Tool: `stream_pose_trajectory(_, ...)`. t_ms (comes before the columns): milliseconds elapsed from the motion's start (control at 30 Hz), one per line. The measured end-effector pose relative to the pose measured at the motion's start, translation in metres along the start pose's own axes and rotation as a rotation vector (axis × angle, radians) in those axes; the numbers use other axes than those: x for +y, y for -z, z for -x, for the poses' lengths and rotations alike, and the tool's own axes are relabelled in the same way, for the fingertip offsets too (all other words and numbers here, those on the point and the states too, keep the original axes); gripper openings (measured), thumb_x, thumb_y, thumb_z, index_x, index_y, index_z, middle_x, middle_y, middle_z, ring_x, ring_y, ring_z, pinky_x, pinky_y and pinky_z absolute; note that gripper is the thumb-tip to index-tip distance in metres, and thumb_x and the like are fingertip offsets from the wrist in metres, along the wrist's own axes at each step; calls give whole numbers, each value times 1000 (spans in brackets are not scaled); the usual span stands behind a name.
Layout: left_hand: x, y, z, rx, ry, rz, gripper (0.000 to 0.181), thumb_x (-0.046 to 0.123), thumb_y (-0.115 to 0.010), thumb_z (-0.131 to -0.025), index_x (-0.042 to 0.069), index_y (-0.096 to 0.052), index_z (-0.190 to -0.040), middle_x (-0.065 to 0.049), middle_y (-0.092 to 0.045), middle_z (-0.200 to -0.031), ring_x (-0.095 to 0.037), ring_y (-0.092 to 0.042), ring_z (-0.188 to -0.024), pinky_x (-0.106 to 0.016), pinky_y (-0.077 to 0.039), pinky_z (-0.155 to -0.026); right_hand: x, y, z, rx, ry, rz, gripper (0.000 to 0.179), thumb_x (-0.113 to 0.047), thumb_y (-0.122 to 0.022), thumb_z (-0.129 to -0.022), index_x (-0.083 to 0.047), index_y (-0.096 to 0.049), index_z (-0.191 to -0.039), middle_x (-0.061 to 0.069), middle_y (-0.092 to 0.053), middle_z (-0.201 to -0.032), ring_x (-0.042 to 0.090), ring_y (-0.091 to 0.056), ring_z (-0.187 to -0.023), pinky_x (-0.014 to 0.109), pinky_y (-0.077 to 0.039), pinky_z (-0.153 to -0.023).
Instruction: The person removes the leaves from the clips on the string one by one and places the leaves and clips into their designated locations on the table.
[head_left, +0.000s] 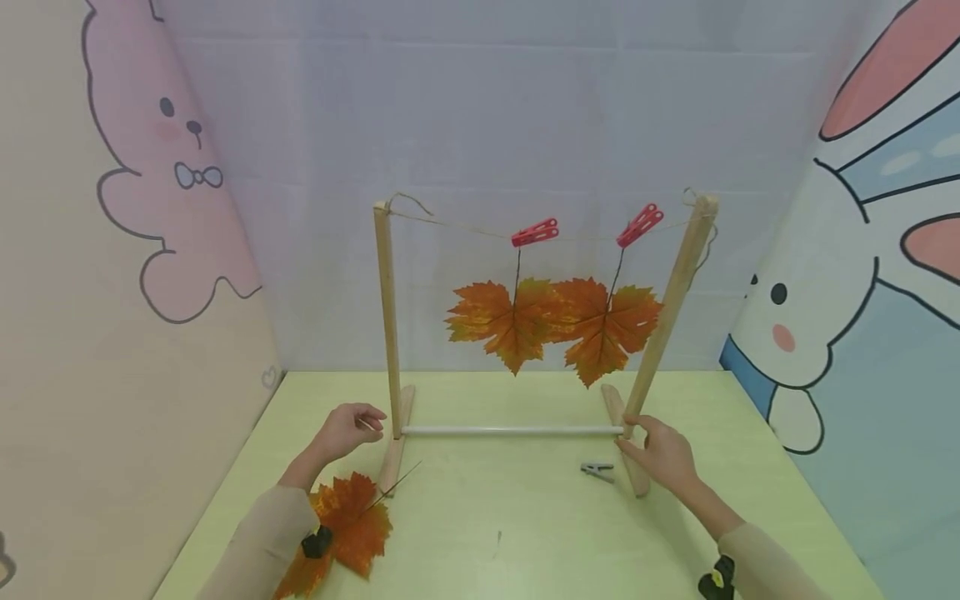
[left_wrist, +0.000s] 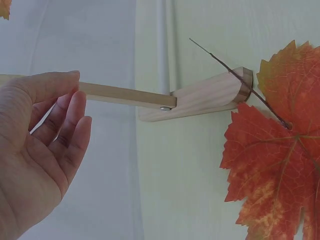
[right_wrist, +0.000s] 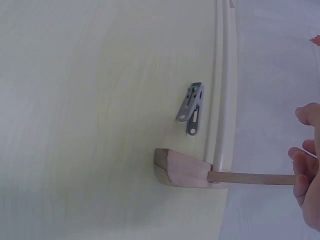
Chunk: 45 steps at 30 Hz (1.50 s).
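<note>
A wooden stand has a left post, a right post and a white crossbar. My left hand is just outside the left post, fingers loosely bent, fingertips overlapping the wood in the left wrist view. Beside the right post's lower part is my right hand, thumb and fingers spread apart; its fingers overlap the post in the right wrist view. From the string, red clothespins hold two orange maple leaves by their stems.
Another orange leaf lies on the table by my left forearm, its stem crossing the stand's left foot. A grey clothespin lies just inside the right foot. A pale cloth hangs behind the stand.
</note>
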<state>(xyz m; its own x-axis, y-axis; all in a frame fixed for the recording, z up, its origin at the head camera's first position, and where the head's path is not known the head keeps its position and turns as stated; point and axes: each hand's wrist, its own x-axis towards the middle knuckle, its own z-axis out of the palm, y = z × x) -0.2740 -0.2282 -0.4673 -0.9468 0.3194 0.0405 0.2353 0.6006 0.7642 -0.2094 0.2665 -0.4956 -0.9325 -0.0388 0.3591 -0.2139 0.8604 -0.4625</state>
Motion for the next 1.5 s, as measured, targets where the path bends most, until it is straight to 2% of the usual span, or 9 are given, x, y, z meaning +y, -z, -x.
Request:
stream_pose_trajectory(167, 8, 10, -5, 8, -16, -25, 19, 1, -66, -79, -3, -65, -98, -6, -63, -77, -16, -58, -67, -29, -47, -59, -10, 18, -7, -14, 9, 17, 39, -25, -71, -76, -3, -64, -107, -7, -40, -53, 3, -28, -42, 22, -22, -38)
stream_pose_trajectory(400, 26, 27, -5, 11, -151, -8, 17, 6, -66, -79, -1, -65, -94, -3, -63, -75, -13, -58, -65, -29, -47, -57, -22, 40, -17, -8, 51, 45, 39, -28, -71, -76, -5, -65, -108, -7, -39, -51, 2, -28, -42, 23, -23, -37)
stream_pose_trajectory(500, 33, 32, -7, 22, -131, -39, 18, 4, -66, -79, -2, -65, -95, -4, -64, -76, -14, -59, -67, -29, -47, -58, -28, 49, -19, 11, 83, 54, 38, -27, -72, -76, -5, -65, -106, -6, -43, -54, 0, -29, -43, 22, -24, -38)
stream_pose_trajectory(633, 47, 40, -10, 28, -91, -94, 20, 1, -66, -78, -4, -64, -98, -6, -65, -79, -16, -59, -70, -28, -47, -61, -37, 61, -20, 40, 116, 40, 37, -24, -73, -74, -5, -66, -104, -1, -58, -68, 0, -31, -45, 22, -26, -38)
stream_pose_trajectory(767, 65, 49, -16, 29, -128, -121, 20, 0, -66, -78, -4, -64, -98, -7, -64, -80, -17, -59, -70, -29, -47, -61, -44, 72, -23, 70, 155, 40, 37, -22, -74, -73, -4, -66, -103, 4, -65, -79, 1, -34, -47, 21, -27, -39)
stream_pose_trajectory(900, 82, 56, -24, 19, -158, -157, 21, 1, -67, -77, -3, -64, -98, -6, -64, -81, -16, -59, -70, -30, -47, -62, -53, 84, -32, 82, 183, 17, 36, -21, -74, -73, -4, -65, -104, 4, -65, -80, 2, -34, -46, 21, -27, -39)
stream_pose_trajectory(1033, 101, 57, -31, -4, -175, -185, 21, 2, -67, -77, -2, -65, -98, -9, -65, -84, -17, -60, -73, -30, -47, -63, -65, 98, -42, 68, 176, -52, 35, -21, -72, -76, -2, -65, -105, 3, -62, -75, 3, -34, -45, 22, -28, -39)
stream_pose_trajectory(1267, 130, 55, -40, -20, -190, -165, 22, 4, -66, -78, 0, -65, -100, -8, -64, -84, -18, -60, -75, -30, -48, -63, -84, 116, -60, 56, 178, -113, 35, -20, -71, -78, -2, -64, -107, -4, -41, -50, 7, -35, -43, 24, -28, -38)
stream_pose_trajectory(1500, 148, 54, -45, -3, -204, -183, 21, 4, -65, -79, 2, -66, -100, -6, -64, -85, -17, -60, -74, -29, -48, -62, -100, 125, -78, 64, 257, -118, 37, -16, -71, -77, 0, -63, -109, 0, -51, -59, 7, -38, -46, 24, -30, -39)
